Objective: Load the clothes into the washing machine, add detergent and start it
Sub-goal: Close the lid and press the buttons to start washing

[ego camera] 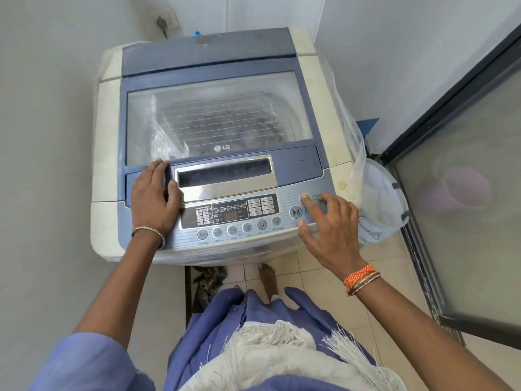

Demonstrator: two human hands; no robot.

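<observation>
A top-loading washing machine (310, 80) fills the middle of the view, its blue-framed clear lid (220, 117) down. Dark clothes show dimly in the drum through the lid. My left hand (155, 193) rests flat on the lid's front edge, left of the silver handle recess (225, 176). My right hand (329, 224) is over the right end of the control panel (234, 218). Its index fingertip touches the round power button (304, 197), just above the start/pause button (295, 212). The panel display looks dark.
A white wall stands close on the left. A white laundry bag (380, 198) hangs by the machine's right side. A dark-framed frosted glass door (465, 193) is on the right. A plug sits in the wall socket (166, 21) behind. Dark cloth (208, 280) lies on the tiled floor.
</observation>
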